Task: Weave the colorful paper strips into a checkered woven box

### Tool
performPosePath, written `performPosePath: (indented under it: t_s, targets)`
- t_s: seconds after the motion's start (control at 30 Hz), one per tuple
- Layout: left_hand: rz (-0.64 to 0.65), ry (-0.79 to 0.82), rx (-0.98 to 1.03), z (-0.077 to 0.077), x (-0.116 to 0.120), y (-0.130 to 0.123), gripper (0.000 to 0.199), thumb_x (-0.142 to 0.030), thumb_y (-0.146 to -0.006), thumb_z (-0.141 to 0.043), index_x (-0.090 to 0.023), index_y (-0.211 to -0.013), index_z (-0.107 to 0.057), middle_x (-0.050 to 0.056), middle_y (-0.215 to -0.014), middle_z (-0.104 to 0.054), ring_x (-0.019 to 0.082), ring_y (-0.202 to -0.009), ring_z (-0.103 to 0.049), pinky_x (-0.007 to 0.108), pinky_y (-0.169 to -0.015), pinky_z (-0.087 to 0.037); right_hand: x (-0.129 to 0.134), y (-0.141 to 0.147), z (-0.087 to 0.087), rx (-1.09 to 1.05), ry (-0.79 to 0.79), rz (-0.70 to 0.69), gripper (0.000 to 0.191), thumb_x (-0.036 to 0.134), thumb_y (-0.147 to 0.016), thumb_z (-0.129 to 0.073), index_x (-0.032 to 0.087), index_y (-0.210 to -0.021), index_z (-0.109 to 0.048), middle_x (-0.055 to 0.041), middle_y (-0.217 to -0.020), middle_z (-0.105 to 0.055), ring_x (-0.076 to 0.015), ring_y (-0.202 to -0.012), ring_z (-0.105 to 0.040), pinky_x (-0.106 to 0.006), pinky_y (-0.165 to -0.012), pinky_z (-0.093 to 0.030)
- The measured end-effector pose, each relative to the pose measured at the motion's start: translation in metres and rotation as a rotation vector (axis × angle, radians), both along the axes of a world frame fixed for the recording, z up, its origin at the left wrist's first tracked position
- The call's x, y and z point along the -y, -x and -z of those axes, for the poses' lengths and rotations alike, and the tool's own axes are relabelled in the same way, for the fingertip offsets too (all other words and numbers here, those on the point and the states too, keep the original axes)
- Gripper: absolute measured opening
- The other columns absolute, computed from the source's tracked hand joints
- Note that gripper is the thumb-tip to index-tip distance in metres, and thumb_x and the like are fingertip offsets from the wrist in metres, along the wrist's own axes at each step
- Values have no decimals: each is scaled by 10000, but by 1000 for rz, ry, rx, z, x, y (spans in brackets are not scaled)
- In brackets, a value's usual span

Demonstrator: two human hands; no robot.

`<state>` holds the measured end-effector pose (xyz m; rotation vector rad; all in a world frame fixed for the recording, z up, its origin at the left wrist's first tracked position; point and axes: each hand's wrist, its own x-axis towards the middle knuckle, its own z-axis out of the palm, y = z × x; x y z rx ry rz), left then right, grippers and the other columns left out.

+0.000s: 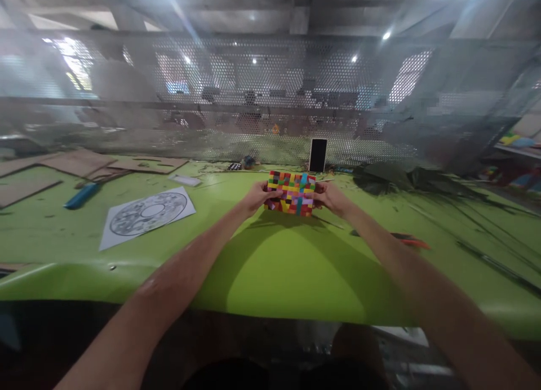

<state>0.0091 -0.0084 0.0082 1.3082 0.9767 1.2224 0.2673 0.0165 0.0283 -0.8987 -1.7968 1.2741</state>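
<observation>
A woven block of many colours (291,182), red, yellow, orange, pink and green with a blue strip near its right side, is held up above the green table (291,277). My left hand (257,197) grips its left edge, with the thumb across the front. On the right edge is my right hand (330,198), its thumb also on the front face. The fingers behind the block are hidden. Its shadow falls on the green surface below.
Left on the table are cardboard pieces (80,162), a blue tool (82,195) and a paper with a printed ring (147,216). A dark-screened tablet (318,155) stands behind the block. Right are dark leaves (384,177), orange-handled scissors (409,240) and thin stalks (499,266).
</observation>
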Motion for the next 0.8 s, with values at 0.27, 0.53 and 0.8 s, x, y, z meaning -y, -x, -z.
performPosePath:
  t_s: [0.27,0.53,0.8]
  targets:
    - [21,-23,-34,-3,-2,14,458,-411,-637,-941,-112,-926,-750,113,-917,-786,135,-649,-696,195,-490,-502,-3,-13,-8,-18,147,-125,520,270,-671,-912,181,-1153,-740,-68,-915,-760,-154,-704,-692,-246,-581,-567]
    - [-34,8,-12,3,-6,11,493,-470,-629,-941,-117,-918,-753,124,-901,-791,167,-718,-726,232,-591,-552,-10,-27,-4,-111,283,-170,403,143,-698,-857,202,-1078,-736,-49,-965,-755,-167,-817,-720,-263,-681,-625]
    - [-167,11,-84,3,-11,12,430,-482,-630,-932,-123,-771,-742,89,-778,-768,146,-622,-673,242,-546,-522,-5,-23,-7,-107,248,-214,510,38,-672,-739,207,-1151,-690,-92,-1208,-730,-181,-909,-733,-254,-677,-632]
